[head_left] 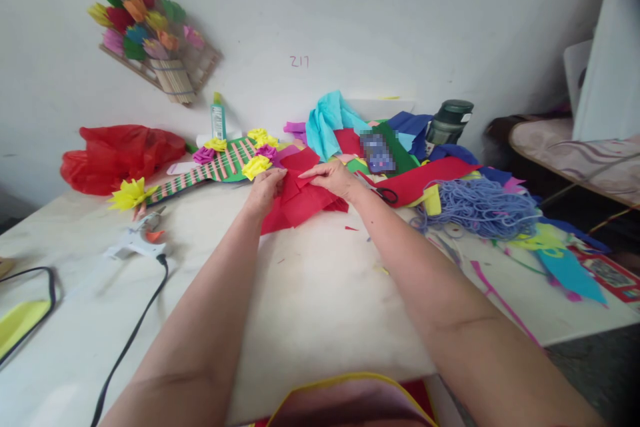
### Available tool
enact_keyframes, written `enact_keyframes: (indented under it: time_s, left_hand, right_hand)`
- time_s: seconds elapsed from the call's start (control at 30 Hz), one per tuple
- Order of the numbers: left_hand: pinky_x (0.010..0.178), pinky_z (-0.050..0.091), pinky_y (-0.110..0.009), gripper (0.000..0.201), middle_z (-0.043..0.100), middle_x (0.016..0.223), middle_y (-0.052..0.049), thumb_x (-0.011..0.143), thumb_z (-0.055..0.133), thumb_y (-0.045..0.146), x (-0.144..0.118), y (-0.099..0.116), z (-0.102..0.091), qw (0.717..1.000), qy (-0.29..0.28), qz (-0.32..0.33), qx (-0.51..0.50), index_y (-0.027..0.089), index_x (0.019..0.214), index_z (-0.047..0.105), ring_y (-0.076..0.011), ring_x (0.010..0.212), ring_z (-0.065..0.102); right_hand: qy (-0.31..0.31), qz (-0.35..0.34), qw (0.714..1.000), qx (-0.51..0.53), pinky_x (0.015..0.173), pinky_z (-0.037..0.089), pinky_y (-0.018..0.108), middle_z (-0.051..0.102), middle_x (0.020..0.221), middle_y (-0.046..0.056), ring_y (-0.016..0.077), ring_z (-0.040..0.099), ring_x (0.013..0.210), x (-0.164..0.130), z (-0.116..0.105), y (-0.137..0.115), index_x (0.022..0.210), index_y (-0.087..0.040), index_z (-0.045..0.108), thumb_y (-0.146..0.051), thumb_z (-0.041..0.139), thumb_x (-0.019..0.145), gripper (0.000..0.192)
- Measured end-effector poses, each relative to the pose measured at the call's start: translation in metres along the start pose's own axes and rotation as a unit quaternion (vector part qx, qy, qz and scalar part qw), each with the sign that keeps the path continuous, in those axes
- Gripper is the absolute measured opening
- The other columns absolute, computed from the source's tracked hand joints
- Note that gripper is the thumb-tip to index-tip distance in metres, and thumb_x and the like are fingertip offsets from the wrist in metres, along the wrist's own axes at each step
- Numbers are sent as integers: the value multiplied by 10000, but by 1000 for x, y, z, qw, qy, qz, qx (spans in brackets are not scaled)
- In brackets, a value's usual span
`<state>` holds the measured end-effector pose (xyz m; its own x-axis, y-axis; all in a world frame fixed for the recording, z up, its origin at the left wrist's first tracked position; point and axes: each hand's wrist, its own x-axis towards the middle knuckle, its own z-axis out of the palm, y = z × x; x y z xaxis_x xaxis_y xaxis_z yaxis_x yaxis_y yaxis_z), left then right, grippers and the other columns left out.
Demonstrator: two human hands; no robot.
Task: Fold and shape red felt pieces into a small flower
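Note:
Several cut pieces of red crepe paper (300, 203) lie in a loose pile on the table in front of me. My left hand (267, 190) is closed on the paper's left edge, its fingertips pinched together. From the other side, my right hand (333, 179) pinches a red piece between thumb and forefinger at the top of the pile. Just behind my left hand rests a green paper guitar (233, 163) trimmed with yellow and purple paper flowers. Black-handled scissors (386, 195) lie beside my right wrist, partly hidden by it.
A white glue gun (137, 242) with a black cord lies left. Blue yarn (483, 207), a dark green jar (450, 121), a phone (377, 152) and coloured paper crowd the right side. A red plastic bag (123, 157) and glue bottle (218, 117) stand near the wall.

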<state>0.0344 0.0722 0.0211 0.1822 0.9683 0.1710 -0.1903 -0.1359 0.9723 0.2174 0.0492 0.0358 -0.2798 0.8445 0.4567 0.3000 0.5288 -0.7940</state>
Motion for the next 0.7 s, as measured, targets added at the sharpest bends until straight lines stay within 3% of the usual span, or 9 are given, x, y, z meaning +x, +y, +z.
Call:
enact_keyframes:
  time_s: [0.17,0.4,0.57,0.7]
  left_hand:
    - [361,205,-207,300,323,431,58,661,600,339,0,2,2,999,12,-33,-12,187,518,384,-56,358,302]
    - [396,219,-208,401,382,447,50,652,702,439,-6,1,0,998,-49,21,42,166,525,437,-49,392,324]
    - [412,213,-215,398,385,450,45,668,689,455,-5,0,-1,995,-45,44,72,165,525,456,-55,406,318]
    - [425,200,-217,400,377,466,44,698,656,476,-4,1,-1,989,-40,75,121,165,539,461,-59,428,306]
  right_hand:
    - [-4,6,1000,-6,762,471,274,719,786,30,149,629,772,-1,0,-5,793,-185,749,-136,601,664,202]
    - [-22,-2,1000,-3,772,460,277,712,798,20,147,619,780,-1,1,-5,825,-187,748,-151,592,668,224]
    - [-38,-11,999,15,822,433,298,714,816,22,169,617,838,-4,-3,-8,837,-189,749,-271,555,753,227]
    - [-6,27,999,44,820,436,306,713,786,44,179,625,828,-5,0,-7,752,-158,742,-381,576,765,279]
